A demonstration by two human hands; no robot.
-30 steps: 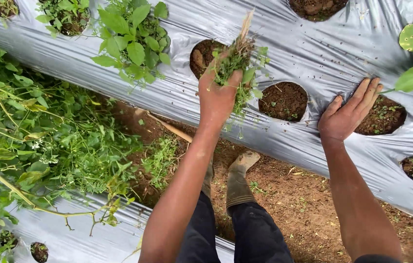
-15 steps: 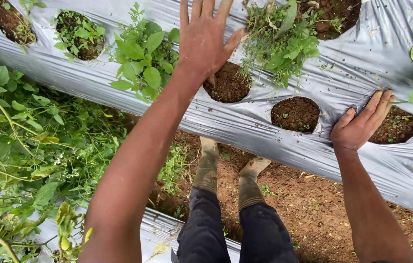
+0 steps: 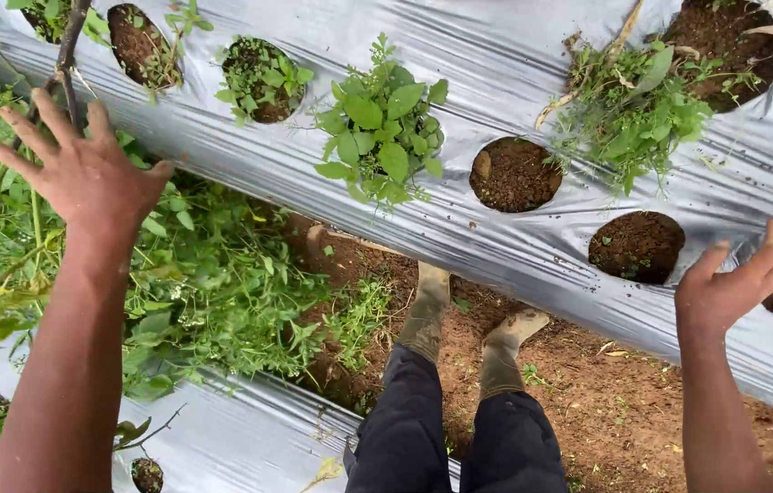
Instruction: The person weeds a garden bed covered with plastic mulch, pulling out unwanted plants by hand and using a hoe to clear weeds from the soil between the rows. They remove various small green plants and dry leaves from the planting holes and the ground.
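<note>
- The plastic mulch sheet (image 3: 514, 64) runs across the top of the view, sloping down toward the right.
- Planting holes sit in it in a row; the leafy plant (image 3: 385, 137) stands in one near the middle.
- Just right of that plant lies a bare soil hole (image 3: 514, 173), and further right, lower, a second soil hole (image 3: 636, 246).
- A heap of pulled weeds (image 3: 628, 100) lies on the sheet, behind those two holes.
- The left hand (image 3: 85, 173) hangs over the weed growth (image 3: 213, 283) left of the furrow.
- The right hand (image 3: 738, 278) hovers over the sheet's right part, just right of the second hole.
- Two boots (image 3: 464, 329) stand on the dirt path (image 3: 605, 402) before the sheet.
</note>
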